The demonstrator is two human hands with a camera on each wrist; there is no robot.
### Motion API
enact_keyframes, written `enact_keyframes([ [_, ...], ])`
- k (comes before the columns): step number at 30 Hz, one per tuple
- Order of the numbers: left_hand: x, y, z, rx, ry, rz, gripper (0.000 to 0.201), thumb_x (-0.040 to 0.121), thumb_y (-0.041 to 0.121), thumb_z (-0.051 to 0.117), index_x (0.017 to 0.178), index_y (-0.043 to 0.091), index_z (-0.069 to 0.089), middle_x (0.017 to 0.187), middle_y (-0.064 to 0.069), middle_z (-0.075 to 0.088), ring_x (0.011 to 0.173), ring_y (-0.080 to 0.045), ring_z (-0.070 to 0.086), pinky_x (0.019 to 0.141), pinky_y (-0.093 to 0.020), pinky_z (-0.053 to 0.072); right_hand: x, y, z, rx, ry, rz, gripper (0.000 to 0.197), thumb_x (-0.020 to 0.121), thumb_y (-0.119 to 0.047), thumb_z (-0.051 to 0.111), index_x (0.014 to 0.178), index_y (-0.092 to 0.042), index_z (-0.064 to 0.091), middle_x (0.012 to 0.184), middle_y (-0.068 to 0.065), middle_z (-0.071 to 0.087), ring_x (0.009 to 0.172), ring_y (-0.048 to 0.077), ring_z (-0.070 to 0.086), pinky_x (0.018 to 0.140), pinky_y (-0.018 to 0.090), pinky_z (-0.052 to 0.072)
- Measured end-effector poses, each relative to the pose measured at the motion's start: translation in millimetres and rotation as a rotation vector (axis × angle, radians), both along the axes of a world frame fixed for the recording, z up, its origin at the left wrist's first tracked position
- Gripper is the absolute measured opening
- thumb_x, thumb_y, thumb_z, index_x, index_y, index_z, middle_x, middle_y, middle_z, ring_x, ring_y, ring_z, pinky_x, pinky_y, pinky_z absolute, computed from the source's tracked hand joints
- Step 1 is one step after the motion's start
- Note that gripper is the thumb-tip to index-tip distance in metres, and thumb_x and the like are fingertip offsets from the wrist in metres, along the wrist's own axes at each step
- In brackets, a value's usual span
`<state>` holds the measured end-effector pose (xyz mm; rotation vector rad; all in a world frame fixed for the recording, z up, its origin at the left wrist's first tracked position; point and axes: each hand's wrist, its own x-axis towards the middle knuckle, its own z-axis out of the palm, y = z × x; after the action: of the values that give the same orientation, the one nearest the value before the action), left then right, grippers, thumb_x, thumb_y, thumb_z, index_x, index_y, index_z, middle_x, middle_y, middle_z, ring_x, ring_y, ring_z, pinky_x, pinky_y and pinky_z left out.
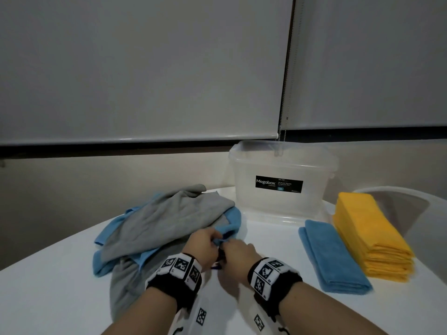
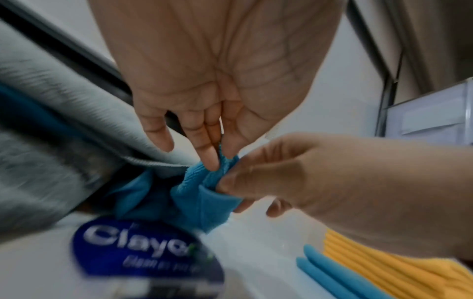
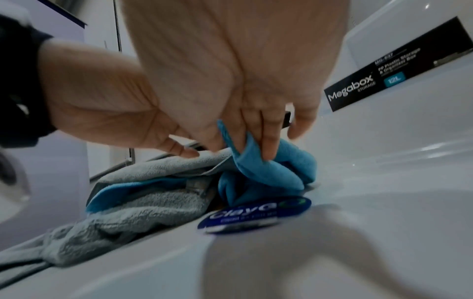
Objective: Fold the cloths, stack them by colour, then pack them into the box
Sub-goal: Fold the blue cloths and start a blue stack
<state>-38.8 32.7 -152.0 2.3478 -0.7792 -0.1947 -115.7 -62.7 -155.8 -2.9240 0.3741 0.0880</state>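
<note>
A loose pile of grey cloths [image 1: 167, 218] and blue cloths [image 1: 108, 234] lies on the white table [image 1: 48, 298], left of centre. My left hand [image 1: 215, 239] and right hand [image 1: 226, 243] meet at the pile's near right corner. Both pinch the edge of one crumpled blue cloth [image 2: 197, 202], the left fingers [image 2: 212, 159] from above, the right hand [image 2: 222, 186] from the side. The same blue cloth [image 3: 268, 172] shows under my right fingers [image 3: 268, 149]. The clear plastic box [image 1: 283, 201] stands open behind, and I see nothing in it.
A folded blue cloth [image 1: 333, 257] lies right of my hands, beside a tall stack of folded yellow cloths [image 1: 370, 238]. A round dark-blue label [image 3: 256, 214] sits on the table under my hands. A white chair back [image 1: 406, 209] stands at the far right.
</note>
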Motion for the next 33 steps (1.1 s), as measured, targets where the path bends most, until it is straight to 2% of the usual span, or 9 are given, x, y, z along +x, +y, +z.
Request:
enact_keyframes([
  [3,-2.1,-3.1,28.2,-0.126,-0.041,-0.043,0.033,0.089,0.001,0.046,0.111,0.018,0.064,0.109,-0.005,0.069,0.103,-0.020,0.063,0.095,-0.027,0.048,-5.3,-5.0,30.0,0.045,-0.351,-0.074,0.014,0.094,-0.026,0.044,0.090,-0.022,0.056,0.102,0.003,0.063,0.101,0.025,0.055,0.083,0.037,0.034],
  [6,-7.0,-7.6,72.5,-0.240,-0.160,-0.093,0.031,0.089,-0.002,0.047,0.109,0.014,0.065,0.099,0.003,0.066,0.093,-0.011,0.059,0.082,-0.009,0.042,-8.4,-16.0,66.5,0.066,-0.660,-0.185,0.008,0.087,-0.025,0.052,0.079,-0.024,0.051,0.085,-0.005,0.060,0.089,0.020,0.054,0.082,0.036,0.036],
  [7,-9.8,-9.5,89.8,-0.243,-0.206,-0.113,0.030,0.089,-0.001,0.048,0.108,0.015,0.064,0.098,0.003,0.065,0.090,-0.009,0.057,0.079,-0.011,0.041,-8.8,-20.1,78.9,0.081,-0.732,-0.214,0.009,0.084,-0.022,0.056,0.077,-0.023,0.049,0.082,-0.005,0.058,0.085,0.020,0.053,0.080,0.037,0.037],
  [10,-17.0,-13.8,136.7,-0.255,-0.272,-0.149,0.032,0.087,0.001,0.049,0.107,0.018,0.065,0.102,0.000,0.069,0.092,-0.013,0.062,0.084,-0.023,0.048,-12.9,-30.9,113.4,0.106,-0.866,-0.257,0.021,0.076,-0.010,0.058,0.077,-0.023,0.041,0.077,-0.008,0.051,0.076,0.019,0.050,0.077,0.037,0.040],
  [14,-28.2,-9.2,189.7,-0.345,-0.402,-0.178,0.034,0.083,-0.001,0.052,0.106,0.018,0.067,0.104,0.001,0.071,0.097,-0.013,0.065,0.092,-0.025,0.049,-26.4,-47.0,151.2,0.182,-0.978,-0.282,0.024,0.079,-0.003,0.054,0.087,-0.021,0.040,0.081,-0.006,0.051,0.074,0.021,0.051,0.073,0.037,0.044],
  [19,-39.3,15.1,239.5,-0.399,-0.476,-0.099,0.021,0.083,0.006,0.062,0.099,0.020,0.062,0.092,0.003,0.067,0.089,-0.014,0.064,0.083,-0.026,0.051,-56.7,-56.8,207.0,0.234,-1.057,-0.022,0.008,0.085,-0.007,0.059,0.088,-0.014,0.058,0.076,-0.001,0.056,0.068,0.014,0.048,0.063,0.024,0.040],
  [23,-50.6,32.2,258.3,-0.327,-0.585,-0.005,0.011,0.082,0.013,0.063,0.087,0.020,0.057,0.078,0.004,0.051,0.081,-0.023,0.054,0.070,-0.026,0.040,-87.8,-47.3,255.8,0.300,-1.022,0.116,0.009,0.085,-0.013,0.068,0.087,-0.021,0.063,0.077,-0.004,0.060,0.065,0.004,0.050,0.062,0.010,0.042],
  [26,-64.3,44.3,257.9,-0.238,-0.575,-0.005,0.009,0.084,0.020,0.063,0.087,0.017,0.056,0.097,-0.003,0.049,0.087,-0.021,0.049,0.075,-0.027,0.037,-113.8,-38.0,281.2,0.449,-1.020,0.203,0.011,0.086,-0.009,0.068,0.082,-0.020,0.065,0.081,0.004,0.068,0.071,0.010,0.060,0.072,0.021,0.053],
  [33,-75.3,87.6,209.0,0.024,-0.526,-0.067,0.013,0.084,0.017,0.063,0.087,0.019,0.051,0.087,-0.001,0.058,0.080,-0.020,0.051,0.068,-0.025,0.034,-157.2,-62.8,292.0,0.423,-1.103,0.113,0.021,0.084,-0.003,0.066,0.083,-0.024,0.063,0.082,0.003,0.064,0.078,0.013,0.060,0.082,0.029,0.053],
])
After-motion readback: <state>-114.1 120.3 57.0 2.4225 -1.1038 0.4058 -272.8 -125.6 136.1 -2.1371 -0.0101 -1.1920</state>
